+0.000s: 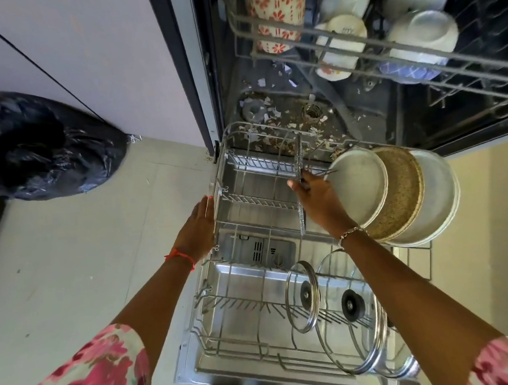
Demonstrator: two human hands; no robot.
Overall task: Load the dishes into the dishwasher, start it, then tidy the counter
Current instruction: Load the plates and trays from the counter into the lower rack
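Remote view, contents by clock position from frame centre:

- Lower rack (247,197): grey coated wire, rows of thin tines, pulled out over the stainless door (237,273); centre to 6 o'clock.
- Three round pans, standing on edge in the rack at 3 o'clock, overlapping: pale pan (362,193), smooth and matte; speckled pan (397,195), brown and grainy; outer pan (438,200), pale, dull sheen.
- Two glass lids at 5 o'clock, upright between tines, metal rims, black knobs: small lid (302,297); large lid (349,309).
- Glittery strip (298,162): thin, flat, seen edge-on, upright over the rack just above centre; I cannot tell what it is.
- My right hand (319,201): fingers curled closed round that strip near its middle; a thin rod also juts towards the pale pan.
- My left hand (199,226): fingers straight and together, lying along the rack's left rim at 9 o'clock, gripping nothing.
- Upper rack (356,45), 1 o'clock: floral mug (276,13), white bowls (421,30), glazed.
- Tub floor (271,113), 12 o'clock: littered with pale flakes.
- Black bag (39,144), 10 o'clock: crinkled glossy plastic, on the tiles.
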